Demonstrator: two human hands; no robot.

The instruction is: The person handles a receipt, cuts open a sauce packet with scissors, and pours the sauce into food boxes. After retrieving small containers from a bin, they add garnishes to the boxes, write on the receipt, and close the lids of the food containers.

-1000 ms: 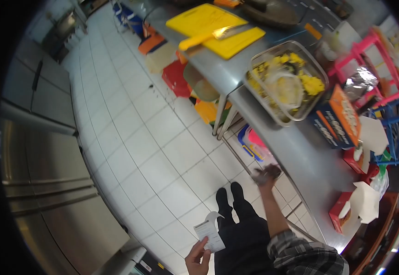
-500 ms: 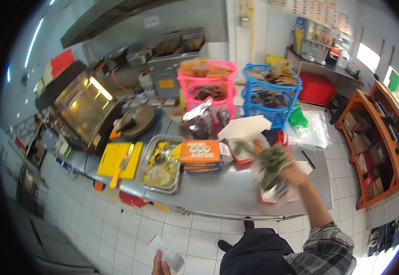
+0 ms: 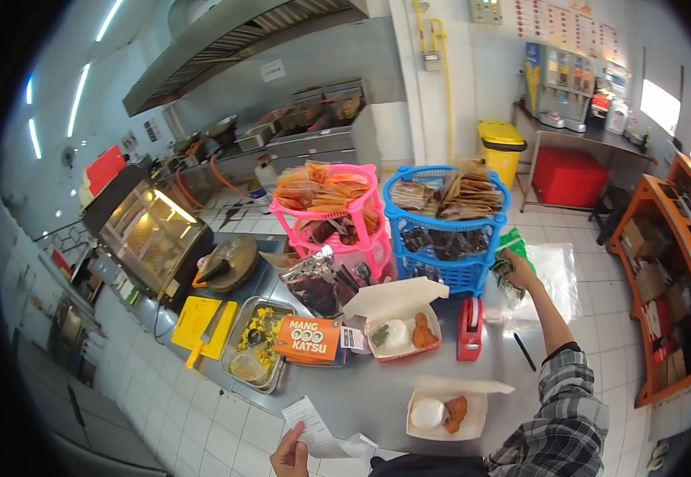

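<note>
My left hand (image 3: 290,453) grips a long white paper receipt (image 3: 325,433) at the lower middle, by the table's front edge. My right hand (image 3: 520,270) reaches out right of the blue basket rack, closed on a plastic bag of green contents (image 3: 505,273), mostly hidden by the fingers. Below that arm sits an open meal box (image 3: 410,430) holding white rice (image 3: 427,413) and a piece of fried chicken (image 3: 456,414). Another open meal box (image 3: 393,355) farther back contains rice, fried chicken and a small green packet (image 3: 380,335).
A red tape dispenser (image 3: 469,330) and a black pen (image 3: 525,351) lie near my right arm. Leftward are orange cartons (image 3: 307,339), a metal tray (image 3: 263,384) and a knife (image 3: 206,338) on a yellow cutting board (image 3: 189,318). Pink (image 3: 373,207) and blue racks (image 3: 445,274) hold packets.
My right hand has carried the green bag away from above the boxes, to the far right beside the blue rack. The receipt in my left hand now overlaps the table's front edge.
</note>
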